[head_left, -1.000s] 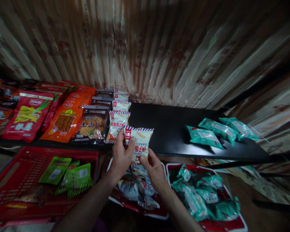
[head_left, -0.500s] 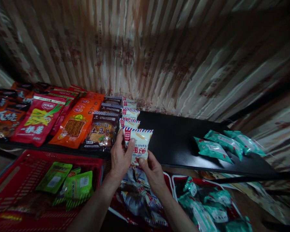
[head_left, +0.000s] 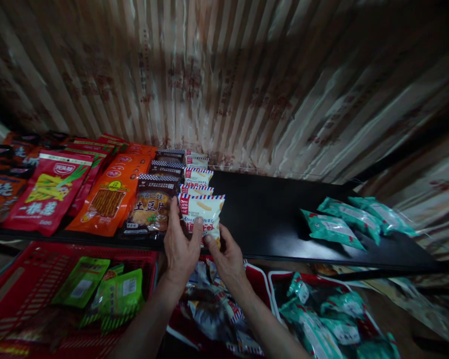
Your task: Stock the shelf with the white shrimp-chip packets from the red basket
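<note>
A white snack bag [head_left: 204, 207] with a red-and-blue striped top edge is held between my two hands at the shelf's front. My left hand [head_left: 181, 244] grips its left side, thumb across the front. At the lower right corner, my right hand [head_left: 226, 254] pinches the bag. Behind it, several matching white bags [head_left: 198, 175] stand in a row going back. Directly left of my left hand is a dark potato-chip bag [head_left: 153, 204] with a checkered top. The lower part of the held bag is partly covered by my fingers.
On the black shelf [head_left: 258, 214] stand orange bags [head_left: 107, 199], red bags [head_left: 52, 192] and, at right, teal bags [head_left: 333, 229]. Below are a red basket [head_left: 134, 249] with green packets, a basket [head_left: 260, 279] of white bags and another [head_left: 275, 286] with teal bags. Corrugated cardboard [head_left: 224, 99] forms the back.
Both hands have shifted the white snack bag slightly left, closer to the row of matching bags. The view has also moved a little. My grip on the bag remains.
</note>
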`<state>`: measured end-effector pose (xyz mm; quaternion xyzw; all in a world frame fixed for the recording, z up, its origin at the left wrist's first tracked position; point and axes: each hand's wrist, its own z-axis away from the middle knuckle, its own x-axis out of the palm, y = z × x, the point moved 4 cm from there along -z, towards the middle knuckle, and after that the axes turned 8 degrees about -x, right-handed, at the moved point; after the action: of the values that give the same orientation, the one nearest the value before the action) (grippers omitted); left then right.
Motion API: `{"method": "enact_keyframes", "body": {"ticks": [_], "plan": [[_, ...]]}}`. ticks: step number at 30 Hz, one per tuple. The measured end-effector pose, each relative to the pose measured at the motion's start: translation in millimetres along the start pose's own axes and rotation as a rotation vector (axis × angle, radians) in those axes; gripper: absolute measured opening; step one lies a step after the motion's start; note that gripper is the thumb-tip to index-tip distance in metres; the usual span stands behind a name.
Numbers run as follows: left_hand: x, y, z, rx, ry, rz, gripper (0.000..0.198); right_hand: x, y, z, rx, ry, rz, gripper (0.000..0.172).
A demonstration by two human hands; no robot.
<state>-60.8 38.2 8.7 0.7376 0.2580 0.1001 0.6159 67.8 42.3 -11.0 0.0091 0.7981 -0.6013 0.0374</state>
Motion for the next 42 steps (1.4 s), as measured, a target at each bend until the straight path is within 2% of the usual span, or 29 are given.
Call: {"method": "enact_keyframes", "body": {"ticks": [5,13,20,24,32,39,42], "plan": [[4.9,0.7,4.6,0.04,0.025,-0.091,0.068,-5.3,1.6,0.5,-0.129,0.051,0.246,0.028],[9.7,-5.6,6.2,0.034,0.018,-0.087,0.063,-7.7,7.3,-0.4,-0.135,0.055,0.271,0.028],[10.1,0.4,11.2,0.089,0.086,-0.085,0.058,-10.3,6.3,-4.1,-0.194,0.049,0.323,0.029],[9.5,-1.1,12.1,0.125,0.126,-0.147,0.058,-8.6,7.6,-6.4,-0.21,0.018,0.336,0.026],[16.7,-7.7,24.8,0.242,0.165,-0.336,0.067,-6.4,12.6,-8.8,-0.207,-0.031,0.4,0.031],[20.2,-6.8,26.5,0.208,0.142,-0.399,0.055,-13.8,9.7,-10.1,-0.227,-0.125,0.249,0.038],[20.3,-7.9,26.5,0.192,0.178,-0.41,0.055,-28.5,13.8,-12.1,-0.129,-0.1,0.091,0.042]]}}
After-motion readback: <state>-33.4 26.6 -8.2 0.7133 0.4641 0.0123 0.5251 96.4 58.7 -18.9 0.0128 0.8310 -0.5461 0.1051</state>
